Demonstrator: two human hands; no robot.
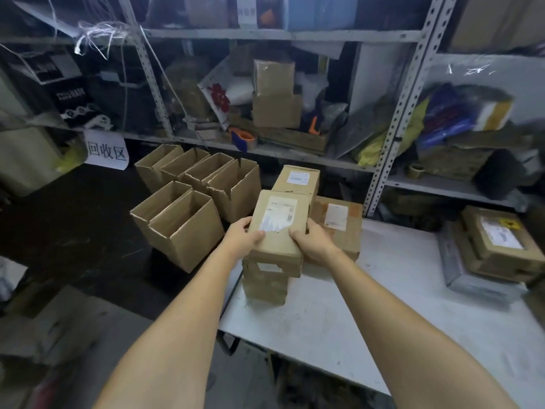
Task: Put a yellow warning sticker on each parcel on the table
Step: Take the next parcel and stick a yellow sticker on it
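I hold a brown cardboard parcel (280, 228) with a white shipping label between both hands, on top of a stack at the table's far left corner. My left hand (243, 236) grips its left side and my right hand (314, 242) grips its right side. Another parcel (265, 284) sits under it. Behind stand a taller parcel (296, 180) and a flat parcel (339, 222), each with a white label. At the right edge, a stacked parcel (500, 234) carries a yellow warning sticker (509, 224) beside its label.
The white table (383, 320) runs from centre to right. Several open empty cartons (188, 199) stand on the floor to the left. Metal shelving (392, 128) full of boxes and bags rises behind. A paper sign (106, 150) hangs from the left shelf.
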